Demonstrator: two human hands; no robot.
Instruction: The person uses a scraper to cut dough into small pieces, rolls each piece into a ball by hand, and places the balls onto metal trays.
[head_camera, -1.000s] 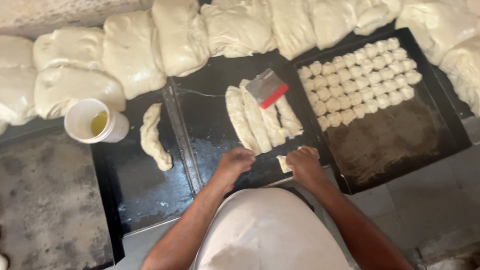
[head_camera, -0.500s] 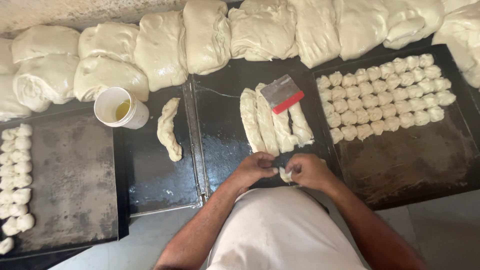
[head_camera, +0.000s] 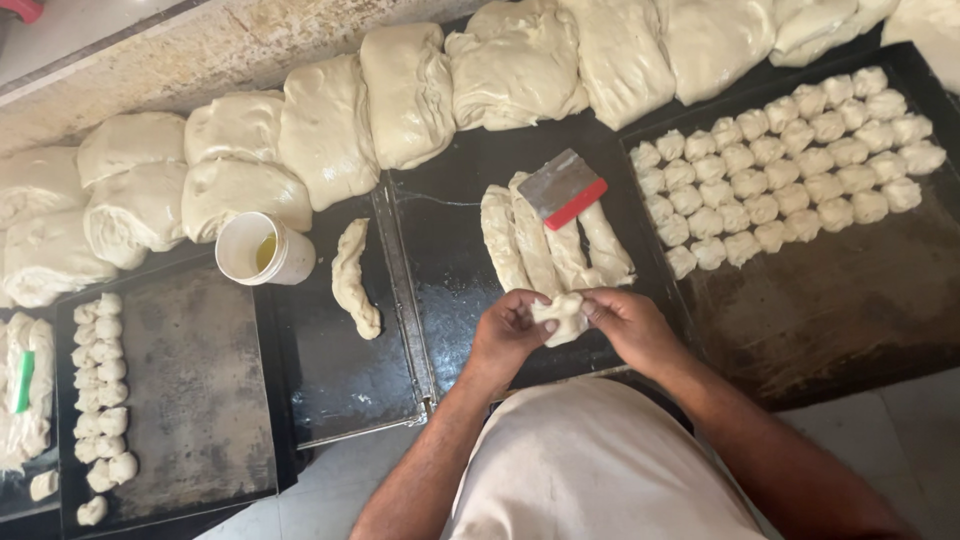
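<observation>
Both hands meet over the near edge of the middle black tray (head_camera: 450, 260). My left hand (head_camera: 505, 335) and my right hand (head_camera: 625, 325) pinch a small pale dough piece (head_camera: 560, 318) between their fingers. Just beyond the hands lie several long dough strips (head_camera: 545, 245) side by side. A metal scraper with a red handle (head_camera: 565, 190) rests on the far ends of the strips. On the right tray (head_camera: 850, 310) stand rows of small dough balls (head_camera: 790, 165).
Large folded dough slabs (head_camera: 400, 100) line the back along a stone ledge. A white cup of yellow oil (head_camera: 262, 250) stands beside a lone dough strip (head_camera: 352, 280). A left tray (head_camera: 190, 400) carries a column of dough balls (head_camera: 105, 390).
My hands have come together and lifted a dough piece off the tray. The view has shifted left, so the left tray with its dough balls now shows.
</observation>
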